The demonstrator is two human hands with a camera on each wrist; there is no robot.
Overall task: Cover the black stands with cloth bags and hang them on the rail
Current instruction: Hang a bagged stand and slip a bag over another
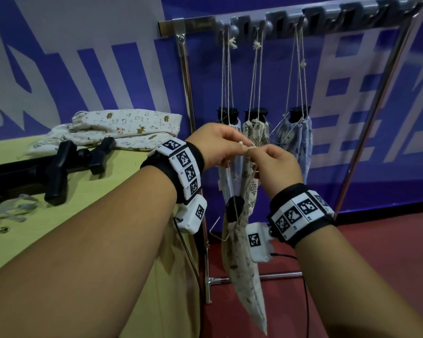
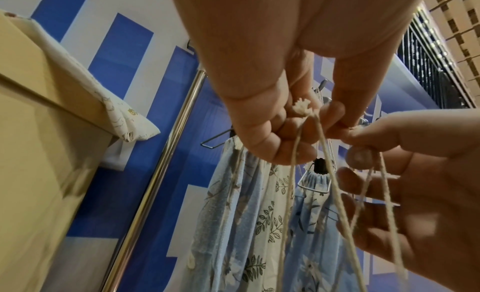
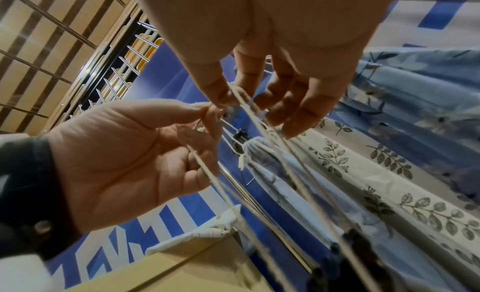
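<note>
Before the rail [image 1: 315, 23], both hands pinch the bag's drawstring [image 1: 250, 148].

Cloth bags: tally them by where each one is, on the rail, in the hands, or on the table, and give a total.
Hanging on the rail: 3 (left bag, middle bag, right bag)
Held by its strings in the left hand and right hand: 1 (held bag)
Lying on the table: 1 visible (printed bag)
Total: 5

At six o'clock from your hands, a leaf-printed cream cloth bag [image 1: 242, 259] hangs by beige drawstrings [image 1: 232, 191], a black stand [image 1: 235, 207] poking out.
</note>
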